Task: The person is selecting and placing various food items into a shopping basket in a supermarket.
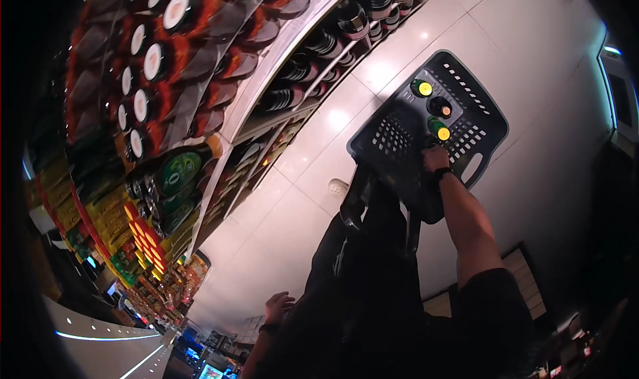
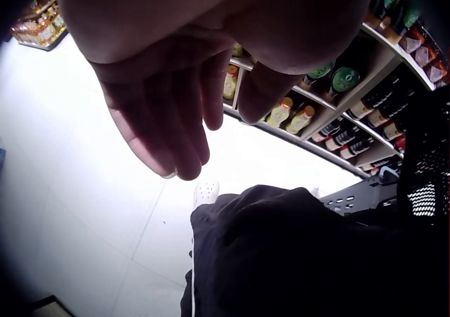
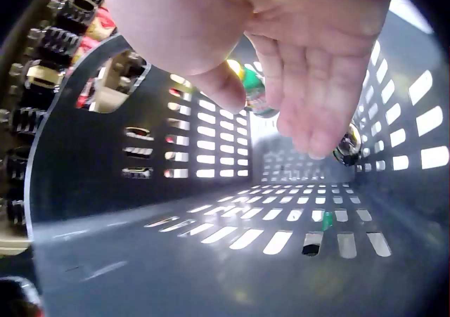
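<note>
A dark grey perforated basket [image 1: 492, 106] holds two green bottles with yellow caps [image 1: 425, 88] [image 1: 443, 134] and a dark bottle with a tan cap [image 1: 446, 111]. Inside it, my right hand [image 1: 436, 158] is beside the nearer green bottle. The right wrist view shows this hand [image 3: 309, 71] with fingers extended and a green bottle [image 3: 254, 92] partly behind the thumb and fingers; whether they touch is unclear. My left hand [image 1: 278, 306] hangs low at my side, empty. In the left wrist view its fingers are loosely extended [image 2: 165, 113], well apart from the basket [image 2: 351, 197].
Shelves of dark bottles [image 1: 299, 72] run along the left, with packed goods [image 1: 153, 59] above them and yellow bottles [image 2: 300, 119] on a lower shelf. Pale tiled floor [image 1: 279, 206] lies beneath. A white shoe [image 1: 338, 188] stands near the basket. Black-trousered legs [image 1: 359, 266] are below it.
</note>
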The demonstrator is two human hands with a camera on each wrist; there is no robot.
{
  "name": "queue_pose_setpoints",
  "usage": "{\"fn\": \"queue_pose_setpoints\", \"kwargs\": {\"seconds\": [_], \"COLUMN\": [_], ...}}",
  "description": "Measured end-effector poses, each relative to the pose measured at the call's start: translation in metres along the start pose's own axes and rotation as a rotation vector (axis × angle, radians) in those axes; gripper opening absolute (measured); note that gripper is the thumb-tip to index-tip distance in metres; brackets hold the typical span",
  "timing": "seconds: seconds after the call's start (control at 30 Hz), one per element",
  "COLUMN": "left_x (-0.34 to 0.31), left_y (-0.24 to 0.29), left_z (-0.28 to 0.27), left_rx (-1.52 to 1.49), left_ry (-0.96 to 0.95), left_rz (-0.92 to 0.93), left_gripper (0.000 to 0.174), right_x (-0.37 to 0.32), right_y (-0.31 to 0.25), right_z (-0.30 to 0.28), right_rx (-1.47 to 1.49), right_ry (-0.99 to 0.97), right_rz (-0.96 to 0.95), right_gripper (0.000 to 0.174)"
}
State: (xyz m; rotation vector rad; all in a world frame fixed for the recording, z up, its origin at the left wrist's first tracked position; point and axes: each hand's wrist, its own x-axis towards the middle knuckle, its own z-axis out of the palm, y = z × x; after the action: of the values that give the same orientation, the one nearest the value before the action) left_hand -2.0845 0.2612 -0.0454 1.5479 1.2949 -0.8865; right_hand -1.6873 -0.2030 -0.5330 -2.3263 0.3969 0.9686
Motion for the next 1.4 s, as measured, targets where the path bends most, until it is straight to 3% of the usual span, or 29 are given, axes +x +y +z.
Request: {"fn": "queue_pose_setpoints", "kwargs": {"seconds": [0.07,0.1,0.2,0.27,0.33,0.4,0.43,0.53,0.63,0.73,0.77,0.8,0.87,0.9,0.97,1.07,1.1,1.23,1.3,1.4], "left_x": [-0.004,-0.004,0.004,0.001,0.004,0.004,0.005,-0.006,-0.003,0.019,0.031,0.039,0.055,0.059,0.07,0.071,0.069,0.037,0.017,0.003], "left_y": [0.019,0.032,0.071,0.099,0.11,0.113,0.106,0.085,0.099,0.122,0.129,0.143,0.187,0.202,0.214,0.24,0.241,0.267,0.274,0.277], "left_z": [-0.003,-0.004,-0.004,0.002,0.004,0.004,0.004,0.001,0.008,0.012,0.012,0.011,0.016,0.017,0.021,0.038,0.042,0.043,0.032,0.015], "left_rx": [0.03,0.054,-0.002,-0.245,-0.184,-0.182,-0.21,-0.148,-0.141,-0.145,-0.133,-0.103,-0.028,-0.084,-0.167,-0.264,-0.271,-0.123,0.049,-0.018], "left_ry": [-0.022,-0.033,0.028,0.197,0.225,0.203,0.245,0.277,0.209,0.194,0.173,0.118,0.072,0.047,0.017,-0.058,-0.091,-0.121,-0.027,-0.025], "left_rz": [-0.034,-0.037,-0.123,-0.448,-0.483,-0.478,-0.494,-0.555,-0.55,-0.483,-0.412,-0.249,-0.126,-0.059,0.098,0.281,0.374,0.759,0.879,1.094], "left_gripper": [0.042,0.042,0.038,0.037,0.033,0.03,0.027,0.034,0.032,0.033,0.035,0.036,0.034,0.032,0.028,0.026,0.026,0.028,0.032,0.035], "right_x": [0.024,0.021,0.06,0.072,0.089,0.107,0.118,0.129,0.097,0.05,0.046,0.031,0.008,-0.013,-0.063,-0.126,-0.159,-0.256,-0.293,-0.357], "right_y": [0.013,0.0,0.034,0.039,0.049,0.063,0.07,0.093,0.088,0.017,0.032,0.012,0.013,-0.026,-0.084,-0.153,-0.194,-0.28,-0.308,-0.361], "right_z": [0.024,0.018,0.042,0.046,0.054,0.068,0.071,0.098,0.103,0.051,0.072,0.055,0.049,0.011,-0.049,-0.121,-0.155,-0.241,-0.264,-0.287], "right_rx": [-0.123,-0.069,-0.031,-0.042,0.024,-0.001,-0.026,-0.114,-0.125,-0.047,-0.123,0.056,0.068,0.113,0.098,-0.038,-0.062,-0.125,-0.145,-0.21], "right_ry": [0.107,0.088,-0.024,-0.019,0.026,0.002,-0.09,-0.075,-0.062,-0.121,-0.016,-0.053,0.167,0.005,0.01,0.212,0.198,0.251,0.355,0.436], "right_rz": [0.193,0.346,0.589,0.704,0.776,0.725,0.771,0.773,0.61,0.487,0.403,0.373,0.011,0.066,-0.05,-0.286,-0.248,-0.452,-0.725,-1.07], "right_gripper": [0.031,0.037,0.043,0.06,0.072,0.08,0.084,0.084,0.077,0.07,0.062,0.059,0.046,0.052,0.045,0.041,0.041,0.041,0.046,0.053]}}
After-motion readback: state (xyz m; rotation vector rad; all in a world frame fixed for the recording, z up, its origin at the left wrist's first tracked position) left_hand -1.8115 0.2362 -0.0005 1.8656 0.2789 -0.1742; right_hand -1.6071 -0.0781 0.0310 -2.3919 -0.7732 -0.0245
